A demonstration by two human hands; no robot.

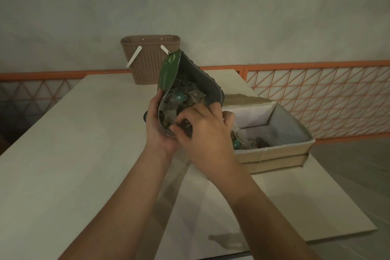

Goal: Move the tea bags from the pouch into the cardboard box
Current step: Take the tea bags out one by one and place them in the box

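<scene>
A green pouch (168,72) with a grey inside is held open above the table, its mouth facing me. My left hand (157,126) grips its lower left side from beneath. Several tea bags (185,97) with green tags fill the pouch. My right hand (202,131) reaches into the mouth with fingers curled among the tea bags; what they pinch is hidden. The cardboard box (274,152) stands open just right of my hands, and a few tea bags (247,142) lie in its near left corner.
A brown plastic basket (147,59) with white handles stands at the table's far edge. The pale table (73,143) ends close behind the box on the right. An orange lattice railing (316,95) runs behind the table.
</scene>
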